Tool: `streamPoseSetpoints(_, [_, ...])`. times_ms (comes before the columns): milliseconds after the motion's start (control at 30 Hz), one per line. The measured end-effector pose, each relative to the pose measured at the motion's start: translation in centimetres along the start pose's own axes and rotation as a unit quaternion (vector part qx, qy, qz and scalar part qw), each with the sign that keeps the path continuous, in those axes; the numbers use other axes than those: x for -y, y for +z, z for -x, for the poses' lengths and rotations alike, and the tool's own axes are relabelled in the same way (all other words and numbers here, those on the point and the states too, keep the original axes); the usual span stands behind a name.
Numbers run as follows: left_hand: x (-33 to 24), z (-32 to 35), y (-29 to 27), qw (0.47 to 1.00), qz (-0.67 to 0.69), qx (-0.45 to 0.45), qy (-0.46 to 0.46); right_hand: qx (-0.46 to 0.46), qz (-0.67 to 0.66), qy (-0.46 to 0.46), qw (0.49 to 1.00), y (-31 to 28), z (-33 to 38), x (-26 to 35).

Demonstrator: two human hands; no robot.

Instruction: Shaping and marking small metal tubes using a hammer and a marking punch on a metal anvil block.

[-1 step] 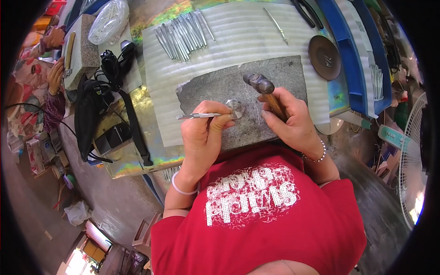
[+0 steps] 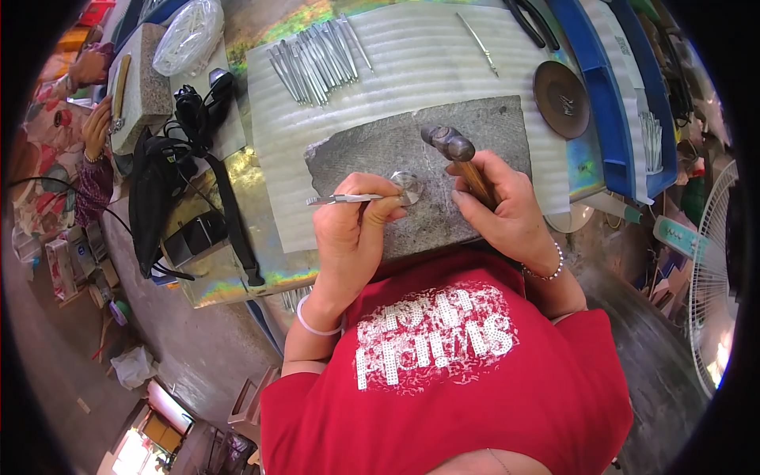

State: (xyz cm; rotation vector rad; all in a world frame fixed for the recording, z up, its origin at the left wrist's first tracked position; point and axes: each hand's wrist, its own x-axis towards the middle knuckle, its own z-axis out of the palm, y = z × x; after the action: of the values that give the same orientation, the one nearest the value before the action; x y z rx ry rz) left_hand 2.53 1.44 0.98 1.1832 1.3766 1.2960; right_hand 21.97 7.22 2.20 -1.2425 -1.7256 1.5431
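Pinching a metal rod (image 2: 339, 199) above a stone slab (image 2: 360, 152)

Left hand (image 2: 352, 229) clamps it between fingertips, one end jutting left, the other unclear; right hand (image 2: 507, 198) curls round a hammer (image 2: 449, 143).

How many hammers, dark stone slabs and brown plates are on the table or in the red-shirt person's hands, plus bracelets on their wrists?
Hammer: 1, in the right hand
Dark stone slab: 1
Brown plate: 1
Bracelets: 2, white band and beaded string
Total: 5

Hammerhead (image 2: 450, 144): dull metal | handle (image 2: 477, 187): looks wooden | rod (image 2: 347, 199): metal, gleams from here | slab (image 2: 435, 219): rough, matt stone
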Motion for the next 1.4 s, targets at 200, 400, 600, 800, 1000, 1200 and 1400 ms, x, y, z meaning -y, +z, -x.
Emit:
streamPoseSetpoints(200, [-0.6,-0.2,0.3,0.947,-0.258,0.02,0.189,0.03,-0.096,0.026,0.995,-0.2,0.2,0.2])
streamPoseSetpoints(400, [-1.6,0.2,0.1,0.903,-0.363,0.049,0.226,0.085,-0.058,-0.177,0.979,-0.3,0.6,3.6])
streamPoseSetpoints(600, [0.6,0.2,-0.1,0.914,-0.308,0.054,0.259,0.131,0.138,-0.339,0.921,0.6,-1.3,7.9])
streamPoseSetpoints(800, [-0.7,0.0,-0.5,0.904,-0.342,0.042,0.253,0.088,0.081,-0.158,0.98,-0.4,1.8,10.5])
streamPoseSetpoints(1000, [-0.3,-0.3,-0.7,0.919,-0.304,0.029,0.25,0.109,0.221,-0.232,0.941,-3.0,4.0,11.5])
streamPoseSetpoints(1200, [-0.5,-0.3,-0.6,0.922,-0.302,0.034,0.241,0.102,0.261,-0.277,0.919,-3.1,4.6,11.9])
streamPoseSetpoints(1400, [-0.2,-0.3,-0.5,0.92,-0.306,0.033,0.241,0.108,0.295,-0.276,0.908,-2.7,4.5,11.7])
